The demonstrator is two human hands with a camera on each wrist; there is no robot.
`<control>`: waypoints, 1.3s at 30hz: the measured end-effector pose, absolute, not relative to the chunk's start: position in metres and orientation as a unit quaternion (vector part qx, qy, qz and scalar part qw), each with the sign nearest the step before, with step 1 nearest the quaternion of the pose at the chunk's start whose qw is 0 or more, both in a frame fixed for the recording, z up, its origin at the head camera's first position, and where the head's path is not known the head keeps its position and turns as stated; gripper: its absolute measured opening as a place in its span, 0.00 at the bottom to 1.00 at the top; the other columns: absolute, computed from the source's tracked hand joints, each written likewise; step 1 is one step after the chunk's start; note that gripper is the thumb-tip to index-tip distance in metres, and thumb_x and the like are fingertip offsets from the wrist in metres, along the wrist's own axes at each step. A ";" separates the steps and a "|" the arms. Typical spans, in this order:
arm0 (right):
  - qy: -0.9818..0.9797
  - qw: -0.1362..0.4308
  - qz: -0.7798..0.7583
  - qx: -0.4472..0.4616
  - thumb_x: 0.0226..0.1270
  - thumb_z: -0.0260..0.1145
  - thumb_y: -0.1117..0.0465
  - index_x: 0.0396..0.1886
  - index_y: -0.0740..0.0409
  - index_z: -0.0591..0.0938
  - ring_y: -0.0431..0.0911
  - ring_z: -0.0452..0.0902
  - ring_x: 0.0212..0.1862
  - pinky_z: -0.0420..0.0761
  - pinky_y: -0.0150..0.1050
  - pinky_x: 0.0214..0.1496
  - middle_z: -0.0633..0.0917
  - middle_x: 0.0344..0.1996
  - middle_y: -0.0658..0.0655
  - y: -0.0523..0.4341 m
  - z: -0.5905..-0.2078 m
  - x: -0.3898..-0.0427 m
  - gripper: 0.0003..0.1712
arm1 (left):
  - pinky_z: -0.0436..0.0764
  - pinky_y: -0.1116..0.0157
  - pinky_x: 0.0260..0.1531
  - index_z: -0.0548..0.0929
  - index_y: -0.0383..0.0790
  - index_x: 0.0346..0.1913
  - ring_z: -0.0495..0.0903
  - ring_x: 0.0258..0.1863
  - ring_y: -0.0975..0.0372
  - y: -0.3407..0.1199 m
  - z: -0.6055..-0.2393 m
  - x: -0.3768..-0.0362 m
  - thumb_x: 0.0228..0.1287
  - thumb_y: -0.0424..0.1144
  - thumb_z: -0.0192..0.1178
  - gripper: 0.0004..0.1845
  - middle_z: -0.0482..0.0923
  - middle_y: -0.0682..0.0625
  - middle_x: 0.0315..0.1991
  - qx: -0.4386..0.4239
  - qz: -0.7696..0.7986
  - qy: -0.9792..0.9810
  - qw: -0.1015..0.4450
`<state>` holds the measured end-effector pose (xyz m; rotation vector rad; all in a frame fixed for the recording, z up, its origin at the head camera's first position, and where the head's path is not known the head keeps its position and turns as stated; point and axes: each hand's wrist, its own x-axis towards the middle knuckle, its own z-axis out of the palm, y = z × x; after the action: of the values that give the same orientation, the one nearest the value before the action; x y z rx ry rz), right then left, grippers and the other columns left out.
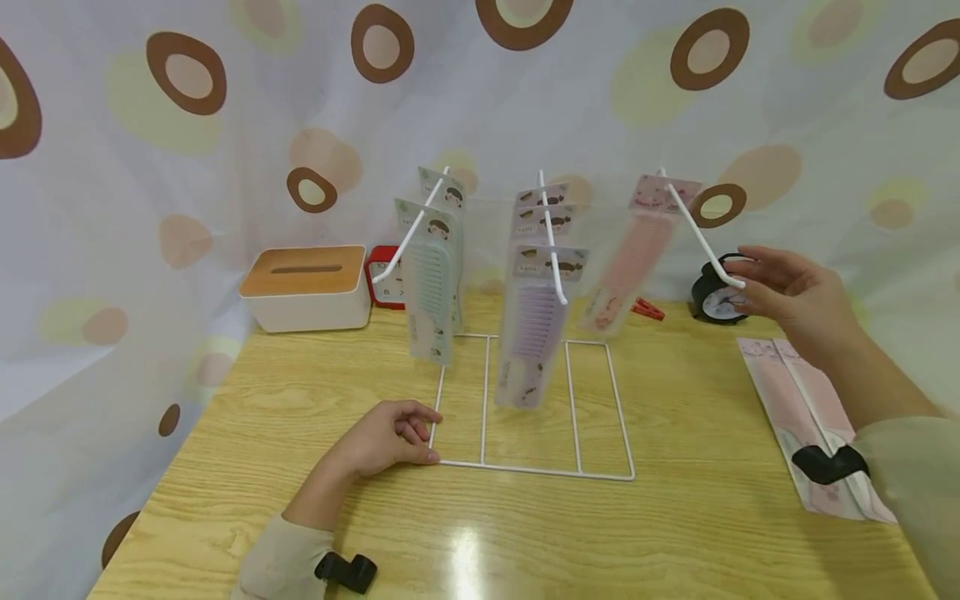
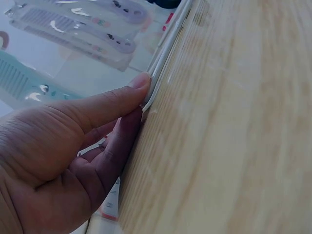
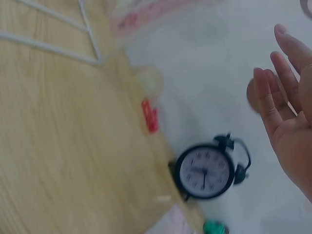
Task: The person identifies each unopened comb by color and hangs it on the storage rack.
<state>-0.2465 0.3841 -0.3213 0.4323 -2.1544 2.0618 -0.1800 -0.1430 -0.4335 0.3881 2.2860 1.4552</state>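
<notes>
Plainly white wire rack (image 1: 486,392), 3 prongs (image 1: 551,232)

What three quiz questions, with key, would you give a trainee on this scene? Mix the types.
1. What does the left hand pinch?
a) clothespin
b) rack base
c) pink pack

2. True or false: in the head view, the black alarm clock stands right of the tissue box.

3. How many purple comb packs can be seen hanging on the middle hook?

Key: 1. b; 2. true; 3. three.
</notes>
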 end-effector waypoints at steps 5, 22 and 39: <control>-0.769 0.072 0.624 0.123 0.66 0.65 0.75 0.66 0.58 0.75 0.32 0.84 0.46 0.83 0.26 0.39 0.88 0.47 0.40 0.416 -0.351 -0.247 0.29 | 0.80 0.67 0.35 0.81 0.31 0.56 0.81 0.30 0.62 -0.143 -0.432 -0.180 0.51 0.32 0.76 0.27 0.77 0.47 0.34 0.140 0.519 0.820 0.199; -0.926 0.035 0.371 0.065 0.65 0.72 0.57 0.73 0.57 0.69 0.12 0.70 0.47 0.67 0.11 0.43 0.77 0.46 0.17 0.485 -0.418 -0.248 0.39 | 0.79 0.66 0.37 0.80 0.31 0.57 0.81 0.31 0.62 -0.145 -0.432 -0.180 0.52 0.33 0.76 0.28 0.78 0.46 0.35 0.139 0.518 0.819 0.203; -0.968 -0.056 0.218 0.111 0.55 0.79 0.47 0.76 0.49 0.65 0.65 0.69 0.58 0.69 0.53 0.52 0.66 0.70 0.40 0.486 -0.424 -0.256 0.51 | 0.79 0.67 0.37 0.80 0.31 0.57 0.80 0.30 0.62 -0.145 -0.432 -0.180 0.52 0.33 0.76 0.28 0.77 0.46 0.35 0.144 0.517 0.819 0.204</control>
<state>-0.2560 0.4857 -0.4243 0.3633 -3.1549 0.7102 -0.1805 -0.1453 -0.4319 0.4011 2.2841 1.4405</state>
